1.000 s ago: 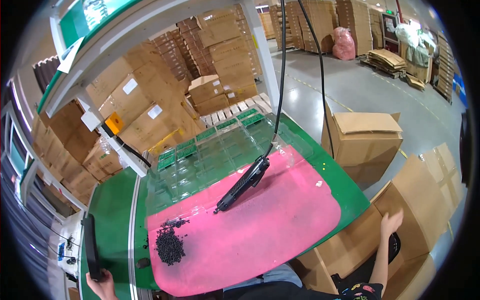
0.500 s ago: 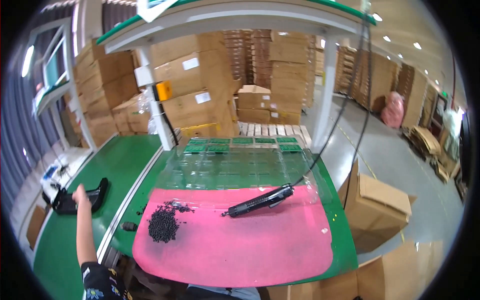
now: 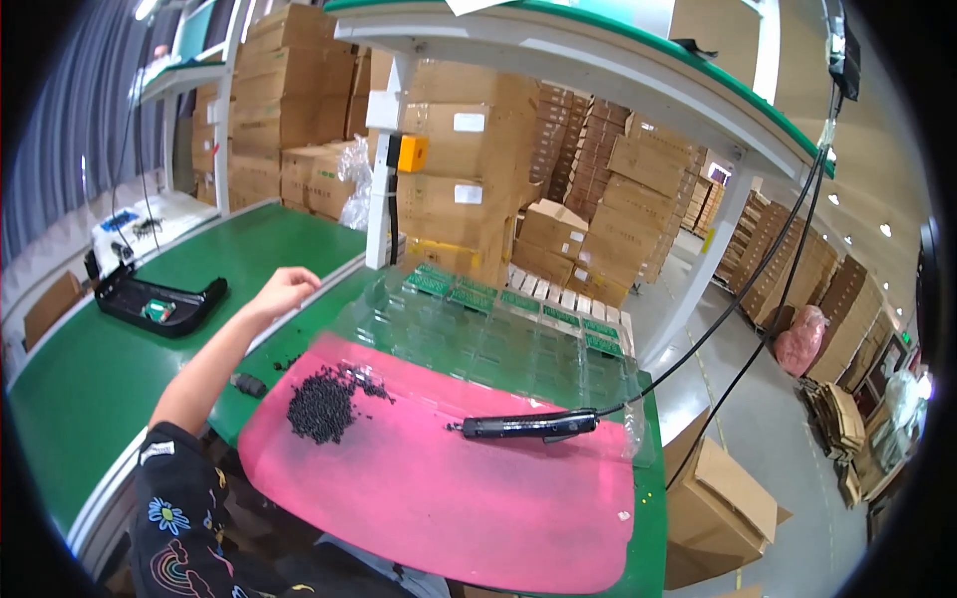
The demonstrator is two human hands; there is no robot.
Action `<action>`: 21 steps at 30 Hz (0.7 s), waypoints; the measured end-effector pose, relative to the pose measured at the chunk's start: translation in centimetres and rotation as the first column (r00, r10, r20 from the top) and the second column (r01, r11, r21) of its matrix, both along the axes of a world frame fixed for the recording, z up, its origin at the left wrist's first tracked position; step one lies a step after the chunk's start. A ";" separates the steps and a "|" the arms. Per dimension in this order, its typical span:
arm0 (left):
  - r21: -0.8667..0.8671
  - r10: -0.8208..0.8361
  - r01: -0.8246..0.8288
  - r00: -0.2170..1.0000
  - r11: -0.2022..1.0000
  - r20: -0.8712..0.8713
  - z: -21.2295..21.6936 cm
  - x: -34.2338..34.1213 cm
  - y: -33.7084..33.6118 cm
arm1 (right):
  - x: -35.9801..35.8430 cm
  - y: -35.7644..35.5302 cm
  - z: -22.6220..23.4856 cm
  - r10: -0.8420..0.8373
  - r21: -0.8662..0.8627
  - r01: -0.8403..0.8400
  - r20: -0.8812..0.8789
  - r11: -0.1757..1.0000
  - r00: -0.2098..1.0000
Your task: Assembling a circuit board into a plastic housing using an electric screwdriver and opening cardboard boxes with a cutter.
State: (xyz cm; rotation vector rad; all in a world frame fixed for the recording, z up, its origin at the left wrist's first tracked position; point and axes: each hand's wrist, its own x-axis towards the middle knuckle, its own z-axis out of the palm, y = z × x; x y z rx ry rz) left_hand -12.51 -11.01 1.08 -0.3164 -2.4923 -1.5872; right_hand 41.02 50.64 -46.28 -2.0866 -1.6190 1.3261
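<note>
My left hand (image 3: 283,292) is raised over the divider rail between the two green surfaces. Its fingers are loosely bent and apart, and no object shows in them. To its left, a black U-shaped plastic housing (image 3: 184,324) lies on the green surface, with a small green circuit board (image 3: 158,311) inside. A heap of small black screws (image 3: 321,407) lies on the pink mat (image 3: 449,498). A black electric screwdriver (image 3: 528,426) rests across the mat. Beyond it, a clear plastic tray (image 3: 478,344) holds green circuit boards (image 3: 471,293) at its far edge. My right hand is out of view.
A small dark cylindrical piece (image 3: 248,385) sits beside the mat. From the screwdriver a black cable (image 3: 728,304) rises to the upper right. White posts carry an overhead shelf (image 3: 598,65). An open cardboard box (image 3: 723,508) stands on the right, and stacked cartons (image 3: 449,130) fill the background.
My left hand has left the black housing and moved right, toward the clear tray. The green board inside the housing now shows. The whole view has tilted and shifted.
</note>
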 end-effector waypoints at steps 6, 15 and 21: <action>-0.006 -0.087 0.087 0.995 0.996 -0.050 0.9 0.4 3.1 | 8.4 -4.0 -1.2 -0.038 -0.237 0.022 -0.061 0.971 0.997; 0.078 -0.476 0.473 0.879 0.877 0.027 0.6 3.0 11.8 | 17.0 -11.4 0.7 -0.167 -0.442 0.064 -0.198 0.895 0.966; 0.073 -0.629 0.636 0.771 0.769 -0.095 -0.5 6.1 14.9 | 21.7 -13.6 10.0 0.145 -0.009 -0.155 -0.306 0.988 0.941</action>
